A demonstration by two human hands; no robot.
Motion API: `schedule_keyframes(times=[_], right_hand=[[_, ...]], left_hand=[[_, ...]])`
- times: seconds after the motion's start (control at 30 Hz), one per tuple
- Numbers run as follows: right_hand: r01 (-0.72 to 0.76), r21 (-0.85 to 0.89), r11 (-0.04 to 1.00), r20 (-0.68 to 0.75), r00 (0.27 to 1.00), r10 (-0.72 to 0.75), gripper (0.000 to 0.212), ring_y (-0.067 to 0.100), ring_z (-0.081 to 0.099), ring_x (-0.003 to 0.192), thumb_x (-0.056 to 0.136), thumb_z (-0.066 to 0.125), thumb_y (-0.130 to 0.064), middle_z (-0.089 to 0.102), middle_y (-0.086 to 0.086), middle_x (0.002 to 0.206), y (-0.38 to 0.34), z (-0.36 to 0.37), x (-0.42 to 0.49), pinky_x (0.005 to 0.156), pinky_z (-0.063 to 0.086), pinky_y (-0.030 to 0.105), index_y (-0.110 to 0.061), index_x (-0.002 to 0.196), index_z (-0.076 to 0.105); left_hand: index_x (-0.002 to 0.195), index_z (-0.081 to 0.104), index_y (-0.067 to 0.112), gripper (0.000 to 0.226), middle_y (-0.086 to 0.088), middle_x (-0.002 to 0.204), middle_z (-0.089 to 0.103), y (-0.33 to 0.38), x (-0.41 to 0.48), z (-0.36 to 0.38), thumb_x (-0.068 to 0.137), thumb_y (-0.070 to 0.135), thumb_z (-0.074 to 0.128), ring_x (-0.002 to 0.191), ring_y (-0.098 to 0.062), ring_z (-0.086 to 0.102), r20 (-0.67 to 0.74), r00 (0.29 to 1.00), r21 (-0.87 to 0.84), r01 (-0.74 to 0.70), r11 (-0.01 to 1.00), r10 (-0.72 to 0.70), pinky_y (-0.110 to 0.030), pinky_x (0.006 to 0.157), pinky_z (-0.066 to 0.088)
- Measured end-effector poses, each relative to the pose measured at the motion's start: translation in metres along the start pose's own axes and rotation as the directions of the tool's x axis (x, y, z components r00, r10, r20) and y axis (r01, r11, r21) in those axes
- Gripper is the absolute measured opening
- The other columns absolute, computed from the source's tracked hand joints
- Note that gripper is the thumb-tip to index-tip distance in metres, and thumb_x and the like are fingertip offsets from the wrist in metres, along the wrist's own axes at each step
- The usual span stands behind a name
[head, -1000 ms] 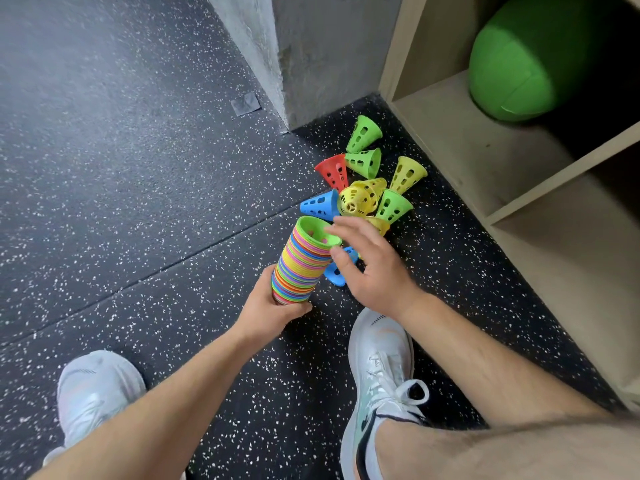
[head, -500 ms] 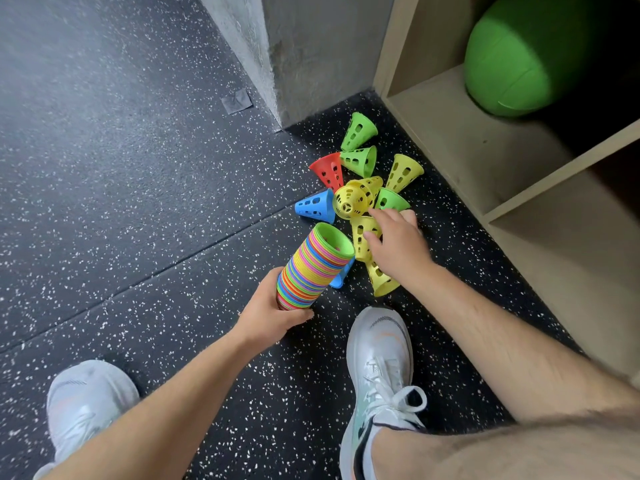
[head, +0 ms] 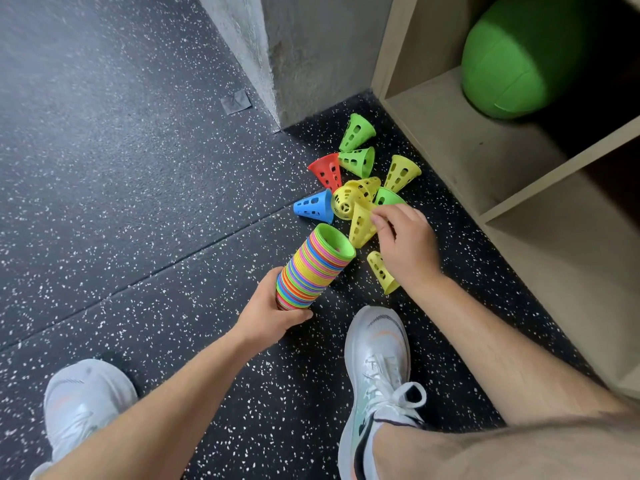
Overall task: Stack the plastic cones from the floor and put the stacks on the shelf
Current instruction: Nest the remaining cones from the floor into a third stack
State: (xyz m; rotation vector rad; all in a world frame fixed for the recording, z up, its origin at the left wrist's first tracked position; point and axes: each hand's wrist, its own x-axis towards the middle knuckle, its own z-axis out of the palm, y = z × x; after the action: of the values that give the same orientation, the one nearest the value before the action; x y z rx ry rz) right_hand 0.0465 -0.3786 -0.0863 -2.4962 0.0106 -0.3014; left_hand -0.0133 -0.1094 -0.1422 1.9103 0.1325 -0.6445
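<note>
The speckled black floor (head: 138, 202) fills most of what I see, with the pale wooden shelf (head: 502, 168) along my right and a grey concrete pillar (head: 294, 46) at the top. A big green ball (head: 526, 53) sits in the shelf's upper compartment.

Both my forearms reach forward and down from the bottom edge. My white shoes are planted on the floor, the left shoe (head: 86, 403) well off to the side and the right shoe (head: 377, 368) just below my hands.

My left grip (head: 273, 313) is wrapped round the lower end of the stack (head: 311, 268), a many-coloured column of nested cones tilted up and to the right, its green open mouth on top. My right grip (head: 405, 244), knuckles up, pinches a yellow cone (head: 360, 226) near its narrow end with thumb and fingertips. That cone's wide mouth hangs just beside the stack's rim.

A second yellow cone (head: 381, 271) lies on the floor under my right wrist. Beyond my fingers the loose cones crowd the corner between pillar and shelf: a blue cone (head: 313, 206), a red cone (head: 327, 169), three green cones (head: 356, 131) and more yellow ones (head: 401, 173). A grey tape patch (head: 237, 102) is stuck to the floor beside the pillar.
</note>
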Motion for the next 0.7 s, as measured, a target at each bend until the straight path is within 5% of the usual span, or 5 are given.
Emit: schedule_keyframes(times=[0.2, 0.33, 0.47, 0.6, 0.7], right_hand=[[0.137, 0.192, 0.972, -0.232, 0.968, -0.091, 0.016, 0.013, 0.062, 0.098, 0.099, 0.063, -0.016, 0.065, 0.007, 0.107, -0.042, -0.015, -0.001, 0.091, 0.048, 0.021, -0.007, 0.108, 0.072], [0.243, 0.253, 0.937, -0.054, 0.970, -0.237, 0.015, 0.010, 0.058, 0.103, 0.097, 0.063, -0.011, 0.063, 0.008, 0.109, -0.057, -0.004, -0.009, 0.097, 0.044, 0.017, -0.005, 0.107, 0.073], [0.185, 0.348, 0.919, 0.208, 0.941, -0.268, 0.026, 0.011, 0.056, 0.119, 0.101, 0.055, -0.018, 0.061, 0.005, 0.122, -0.057, 0.010, -0.025, 0.103, 0.045, 0.022, -0.010, 0.121, 0.070], [0.117, 0.369, 0.922, 0.165, 0.968, -0.189, 0.027, 0.014, 0.054, 0.123, 0.100, 0.050, -0.014, 0.059, 0.007, 0.126, -0.050, 0.011, -0.021, 0.106, 0.042, 0.024, -0.006, 0.122, 0.063], [0.087, 0.287, 0.954, 0.192, 0.970, -0.147, 0.018, 0.005, 0.051, 0.120, 0.091, 0.058, -0.009, 0.058, 0.003, 0.122, -0.034, 0.011, -0.024, 0.104, 0.040, 0.020, -0.009, 0.108, 0.062]], left_hand=[[0.134, 0.049, 0.033, 0.077, 0.000, 0.116, 0.069, 0.000, -0.002, 0.000, 0.074, 0.010, 0.091, 0.099, -0.006, 0.068, -0.020, 1.000, -0.067, -0.002, 0.998, 0.001, -0.018, 0.083, 0.053], [0.126, 0.049, 0.038, 0.074, -0.003, 0.117, 0.068, 0.002, -0.004, 0.000, 0.069, 0.017, 0.092, 0.100, -0.009, 0.069, -0.049, 0.999, -0.092, 0.007, 0.996, -0.012, -0.018, 0.082, 0.054], [0.127, 0.051, 0.029, 0.072, -0.006, 0.115, 0.069, 0.000, -0.005, -0.001, 0.071, 0.011, 0.093, 0.091, -0.002, 0.068, -0.069, 0.997, -0.128, 0.018, 0.992, -0.027, -0.014, 0.077, 0.051], [0.127, 0.051, 0.037, 0.073, -0.001, 0.116, 0.070, -0.004, -0.005, -0.005, 0.069, 0.022, 0.093, 0.101, -0.012, 0.070, -0.062, 0.997, -0.122, 0.027, 0.992, -0.035, -0.022, 0.084, 0.053], [0.131, 0.050, 0.031, 0.072, -0.002, 0.116, 0.069, -0.003, -0.006, -0.004, 0.076, 0.011, 0.092, 0.094, -0.002, 0.068, -0.050, 0.998, -0.112, 0.031, 0.993, -0.037, -0.015, 0.078, 0.051]])
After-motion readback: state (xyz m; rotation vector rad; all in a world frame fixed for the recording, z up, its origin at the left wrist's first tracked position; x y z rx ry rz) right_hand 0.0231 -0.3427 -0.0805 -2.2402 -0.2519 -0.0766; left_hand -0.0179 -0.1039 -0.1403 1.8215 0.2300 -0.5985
